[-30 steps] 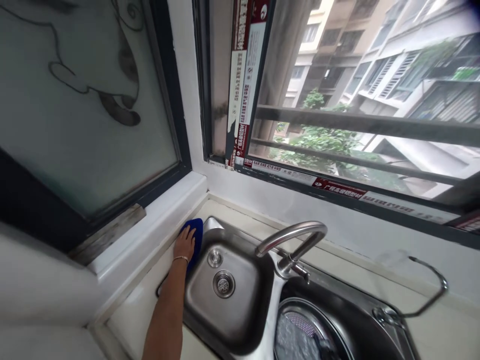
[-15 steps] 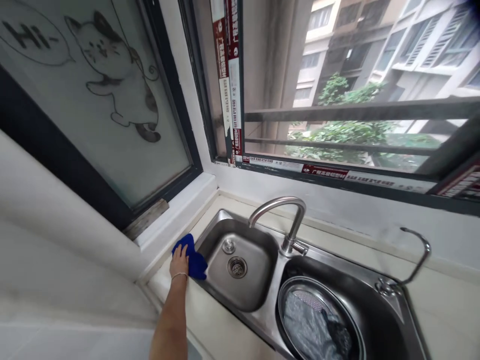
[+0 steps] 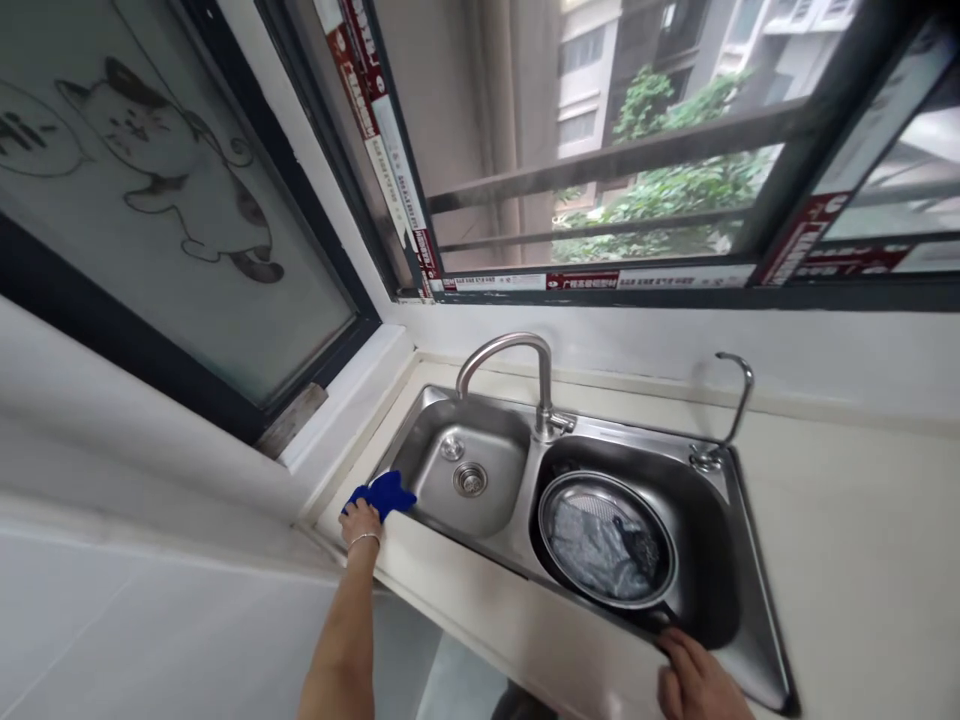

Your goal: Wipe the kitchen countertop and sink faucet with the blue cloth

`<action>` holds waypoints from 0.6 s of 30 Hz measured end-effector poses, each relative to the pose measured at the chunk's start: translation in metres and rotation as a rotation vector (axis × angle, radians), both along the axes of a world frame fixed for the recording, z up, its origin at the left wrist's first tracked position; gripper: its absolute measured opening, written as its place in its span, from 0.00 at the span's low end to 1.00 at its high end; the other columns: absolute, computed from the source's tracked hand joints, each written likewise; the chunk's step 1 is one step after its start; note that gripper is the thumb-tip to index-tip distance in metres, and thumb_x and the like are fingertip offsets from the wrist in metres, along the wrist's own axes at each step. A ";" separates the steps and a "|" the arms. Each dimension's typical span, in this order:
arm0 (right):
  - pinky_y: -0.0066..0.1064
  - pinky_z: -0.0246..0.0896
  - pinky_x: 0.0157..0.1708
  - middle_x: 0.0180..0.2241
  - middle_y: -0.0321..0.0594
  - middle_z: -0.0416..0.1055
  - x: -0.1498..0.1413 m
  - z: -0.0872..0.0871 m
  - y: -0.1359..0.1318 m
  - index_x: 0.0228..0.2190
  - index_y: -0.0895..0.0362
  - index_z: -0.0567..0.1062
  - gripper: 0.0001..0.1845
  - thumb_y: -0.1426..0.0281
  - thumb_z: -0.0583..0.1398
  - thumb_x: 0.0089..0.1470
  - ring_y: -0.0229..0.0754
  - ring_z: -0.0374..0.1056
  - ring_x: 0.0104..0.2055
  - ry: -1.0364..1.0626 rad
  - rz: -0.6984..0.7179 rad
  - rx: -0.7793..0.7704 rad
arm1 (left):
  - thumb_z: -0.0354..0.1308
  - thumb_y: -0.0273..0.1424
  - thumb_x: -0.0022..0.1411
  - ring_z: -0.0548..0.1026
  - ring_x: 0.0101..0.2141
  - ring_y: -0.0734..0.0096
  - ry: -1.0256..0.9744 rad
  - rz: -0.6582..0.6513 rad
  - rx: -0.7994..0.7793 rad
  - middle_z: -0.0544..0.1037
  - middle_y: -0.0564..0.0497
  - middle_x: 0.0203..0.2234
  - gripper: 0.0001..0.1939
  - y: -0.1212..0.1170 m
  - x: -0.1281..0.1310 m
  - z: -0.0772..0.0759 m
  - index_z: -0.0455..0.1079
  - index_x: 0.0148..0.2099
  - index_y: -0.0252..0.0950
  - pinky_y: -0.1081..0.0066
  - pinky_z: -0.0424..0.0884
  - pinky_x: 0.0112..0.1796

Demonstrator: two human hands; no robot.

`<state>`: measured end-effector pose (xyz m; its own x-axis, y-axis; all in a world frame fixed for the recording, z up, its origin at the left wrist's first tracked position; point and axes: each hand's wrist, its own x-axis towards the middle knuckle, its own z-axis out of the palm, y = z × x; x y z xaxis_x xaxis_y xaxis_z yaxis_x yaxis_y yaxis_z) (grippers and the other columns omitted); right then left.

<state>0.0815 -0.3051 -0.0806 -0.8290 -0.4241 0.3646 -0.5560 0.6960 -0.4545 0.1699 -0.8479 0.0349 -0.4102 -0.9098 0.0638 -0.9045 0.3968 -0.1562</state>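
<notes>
My left hand [image 3: 361,525] is closed on a blue cloth [image 3: 390,495], pressed on the countertop at the front left corner of the sink. Part of the cloth laps over the sink's rim. My right hand [image 3: 697,675] is at the sink's front edge, its fingers curled at the dark handle [image 3: 667,615] of a round pan. The pan [image 3: 551,560] sits in the right basin, with a crumpled, clear plastic-like sheet [image 3: 592,540] and something dark inside. How far the fingers wrap the handle is partly hidden.
The left basin [image 3: 495,510] has a drain [image 3: 470,479]. A curved faucet [image 3: 544,385] stands behind the divider, and a thin bent spout [image 3: 742,395] rises at the back right. A window frame [image 3: 675,297] runs behind the counter; a wall [image 3: 150,590] borders the left.
My left hand has drawn the blue cloth along the counter from the left basin's back corner to its front corner. My right hand has come into view by the pan's handle. The view has shifted.
</notes>
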 end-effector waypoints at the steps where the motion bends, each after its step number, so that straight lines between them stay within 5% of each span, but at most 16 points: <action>1: 0.42 0.75 0.41 0.42 0.48 0.78 0.002 0.000 -0.002 0.37 0.54 0.78 0.15 0.68 0.52 0.56 0.52 0.76 0.43 0.020 -0.001 0.017 | 0.45 0.33 0.69 0.73 0.47 0.46 -0.012 -0.009 -0.009 0.73 0.33 0.45 0.18 0.008 0.004 -0.001 0.73 0.49 0.30 0.59 0.70 0.40; 8: 0.41 0.69 0.46 0.46 0.49 0.74 0.005 0.006 -0.009 0.42 0.57 0.76 0.16 0.73 0.51 0.57 0.50 0.72 0.46 -0.014 -0.027 0.093 | 0.45 0.33 0.69 0.74 0.46 0.48 -0.102 -0.128 -0.028 0.73 0.35 0.44 0.18 0.068 0.030 -0.004 0.74 0.48 0.30 0.61 0.68 0.40; 18: 0.38 0.64 0.50 0.47 0.51 0.72 0.005 0.025 -0.018 0.42 0.61 0.74 0.15 0.78 0.52 0.57 0.47 0.68 0.47 -0.016 -0.039 0.142 | 0.46 0.32 0.69 0.74 0.47 0.53 -0.170 -0.431 0.052 0.74 0.39 0.44 0.15 0.154 0.032 0.002 0.73 0.45 0.35 0.63 0.71 0.39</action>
